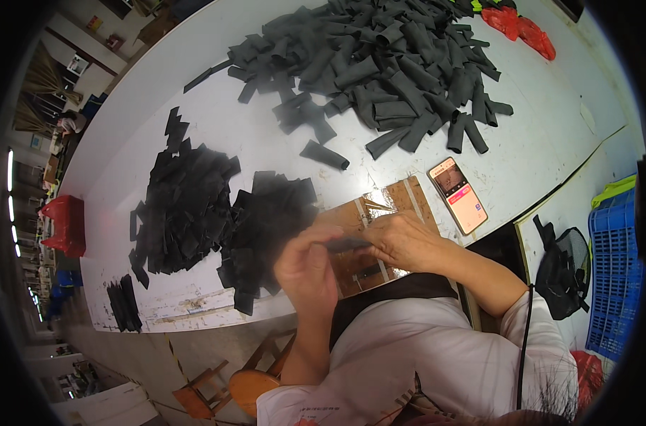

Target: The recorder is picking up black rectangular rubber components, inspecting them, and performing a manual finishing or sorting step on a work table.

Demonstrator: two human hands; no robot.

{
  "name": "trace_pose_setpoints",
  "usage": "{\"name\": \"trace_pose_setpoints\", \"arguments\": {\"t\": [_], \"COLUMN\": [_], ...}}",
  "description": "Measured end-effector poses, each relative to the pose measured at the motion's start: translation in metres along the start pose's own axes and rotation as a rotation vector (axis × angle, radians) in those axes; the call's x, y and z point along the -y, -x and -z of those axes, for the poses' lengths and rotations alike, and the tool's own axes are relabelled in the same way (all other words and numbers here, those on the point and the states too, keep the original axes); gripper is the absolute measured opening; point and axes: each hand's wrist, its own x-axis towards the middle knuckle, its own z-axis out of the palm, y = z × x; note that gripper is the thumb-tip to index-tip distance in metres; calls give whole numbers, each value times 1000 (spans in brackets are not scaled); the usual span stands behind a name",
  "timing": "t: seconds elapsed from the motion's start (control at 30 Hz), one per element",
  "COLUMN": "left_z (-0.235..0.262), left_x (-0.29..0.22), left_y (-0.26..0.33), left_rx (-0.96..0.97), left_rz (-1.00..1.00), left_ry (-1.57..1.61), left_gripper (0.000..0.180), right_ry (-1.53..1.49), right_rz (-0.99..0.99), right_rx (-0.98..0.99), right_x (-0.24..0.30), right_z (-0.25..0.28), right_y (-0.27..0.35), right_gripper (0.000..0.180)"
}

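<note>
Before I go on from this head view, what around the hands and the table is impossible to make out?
- Dark strip held between left hand and right hand: its ends are covered by the fingers, so its full shape is hidden.
- Brown board: its near part is hidden behind both hands.
- Phone: the screen is too small to read.
- Blue crate: cut off by the right rim.
- Far pile of dark rolled pieces: runs past the top edge.
</note>
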Motion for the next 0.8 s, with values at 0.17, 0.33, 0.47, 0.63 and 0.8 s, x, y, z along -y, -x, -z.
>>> {"name": "trace_pose_setpoints", "arguments": {"t": [0.17,0.33,0.47,0.63,0.8], "left_z": [1,5,44,123,162], "left_x": [-1,7,33,80,92], "left_y": [0,-9,-53,-134,-154], "left_rx": [43,44,-245,-304,-129], "left_rz": [-127,-89,-126,170,280], "left_ry": [-138,-141,-752,-1777,-1780], "left_gripper": [12,11,14,41,24], "right_ry": [-110,-83,-557,-638,-733], "right_rz": [96,106,-266,-333,-465], "right_rx": [-133,-27,104,-320,-63], "right_x": [-6,4,8,-23,-17], "right_z": [-13,22,96,60,21], "right_y": [1,-5,-49,-45,12], "right_gripper": [20,21,28,38,32]}}
